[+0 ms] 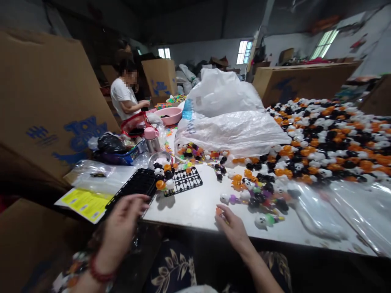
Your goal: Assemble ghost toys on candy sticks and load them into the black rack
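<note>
My left hand [124, 221], with a red bracelet at the wrist, hovers near the table's front edge beside a black grid tray [134, 187]. Its fingers are bent and blurred, and I cannot make out anything in them. My right hand [232, 226] is at the front edge with its fingers closed round a small orange piece [219, 211]. Ahead, a smaller black grid rack [191, 181] has orange, black and white toy heads [165, 175] at its left end. Loose toy pieces [259, 195] lie right of it, a green and white one [265, 219] nearest my right hand.
A large white plastic bag [226, 122] stands behind, beside a big heap of toy heads [330, 138]. Clear bags [320, 211] lie at the right. Yellow cards [84, 203], a pink-lidded flask [152, 140] and cartons [55, 97] are leftward. Another person [124, 95] stands behind.
</note>
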